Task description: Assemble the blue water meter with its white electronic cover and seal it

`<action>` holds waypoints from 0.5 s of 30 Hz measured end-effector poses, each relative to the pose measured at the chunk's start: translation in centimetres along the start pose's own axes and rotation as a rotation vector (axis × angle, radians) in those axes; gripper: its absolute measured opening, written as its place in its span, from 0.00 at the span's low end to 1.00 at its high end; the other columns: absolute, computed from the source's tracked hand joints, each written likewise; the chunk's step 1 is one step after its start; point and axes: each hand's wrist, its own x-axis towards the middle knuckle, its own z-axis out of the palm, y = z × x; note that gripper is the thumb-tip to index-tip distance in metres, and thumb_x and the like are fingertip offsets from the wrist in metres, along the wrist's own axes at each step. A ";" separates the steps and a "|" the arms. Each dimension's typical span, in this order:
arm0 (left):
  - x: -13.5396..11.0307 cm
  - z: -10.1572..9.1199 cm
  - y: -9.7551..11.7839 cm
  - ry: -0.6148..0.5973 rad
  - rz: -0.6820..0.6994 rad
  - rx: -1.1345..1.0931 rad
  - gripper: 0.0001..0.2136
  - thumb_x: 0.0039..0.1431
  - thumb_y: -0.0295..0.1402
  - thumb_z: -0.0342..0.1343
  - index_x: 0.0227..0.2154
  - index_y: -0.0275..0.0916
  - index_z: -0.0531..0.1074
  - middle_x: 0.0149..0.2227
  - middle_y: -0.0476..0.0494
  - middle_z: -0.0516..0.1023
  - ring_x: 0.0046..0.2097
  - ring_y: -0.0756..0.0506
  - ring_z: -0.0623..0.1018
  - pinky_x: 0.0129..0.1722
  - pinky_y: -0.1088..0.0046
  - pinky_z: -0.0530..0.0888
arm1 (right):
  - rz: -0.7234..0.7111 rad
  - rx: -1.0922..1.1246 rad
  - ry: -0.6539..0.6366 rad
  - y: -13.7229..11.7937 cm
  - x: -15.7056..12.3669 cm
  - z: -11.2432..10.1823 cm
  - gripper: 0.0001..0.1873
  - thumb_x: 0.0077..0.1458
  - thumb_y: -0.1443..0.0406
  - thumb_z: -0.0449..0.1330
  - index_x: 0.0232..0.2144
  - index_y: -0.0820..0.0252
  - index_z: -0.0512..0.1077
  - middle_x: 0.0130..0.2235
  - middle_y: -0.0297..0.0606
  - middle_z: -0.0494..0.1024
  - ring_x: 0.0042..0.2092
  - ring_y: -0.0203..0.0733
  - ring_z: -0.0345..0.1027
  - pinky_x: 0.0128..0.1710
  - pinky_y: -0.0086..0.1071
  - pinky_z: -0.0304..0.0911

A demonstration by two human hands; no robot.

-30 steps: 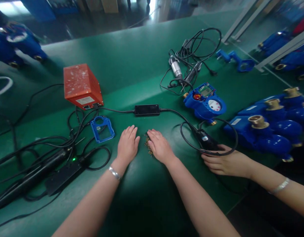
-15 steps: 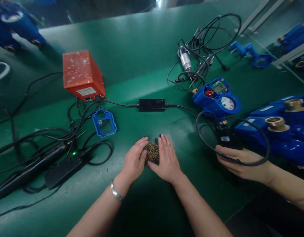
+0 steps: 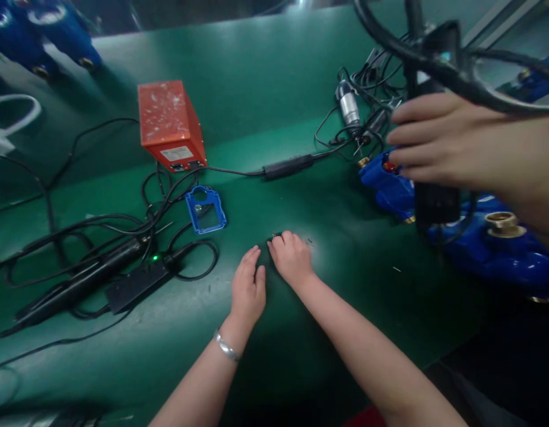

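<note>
My left hand (image 3: 250, 289) lies flat on the green table (image 3: 265, 77), fingers stretched out and together, its side touching my right hand. My right hand (image 3: 292, 258) is cupped with fingers curled down over a pile of small brass screws. Only a few stray screws (image 3: 274, 235) show at its fingertips; the rest are hidden under the hand. A silver bracelet (image 3: 226, 347) is on my left wrist.
A co-worker's hand (image 3: 447, 142) holds a black corded tool (image 3: 437, 201) close to the camera at the right, above blue water meters (image 3: 497, 243). A red box (image 3: 170, 121), blue frame (image 3: 207, 209), black adapter (image 3: 288, 166), power strip (image 3: 138, 284) and tangled cables lie left and behind.
My hands closed over the screw pile, hiding it, and the right hand curled over it. The co-worker's hand lifted the black tool and its cable up off the table toward the camera.
</note>
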 end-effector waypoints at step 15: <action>2.9 -2.4 4.9 -0.411 -0.415 -0.659 0.32 0.63 0.45 0.23 0.42 0.32 0.70 0.34 0.37 0.78 0.43 0.41 0.77 0.45 0.57 0.74 | 0.025 0.309 0.236 -6.1 -1.9 -4.6 0.20 0.62 0.60 0.44 0.21 0.60 0.63 0.23 0.34 0.66 0.27 0.34 0.62 0.29 0.27 0.58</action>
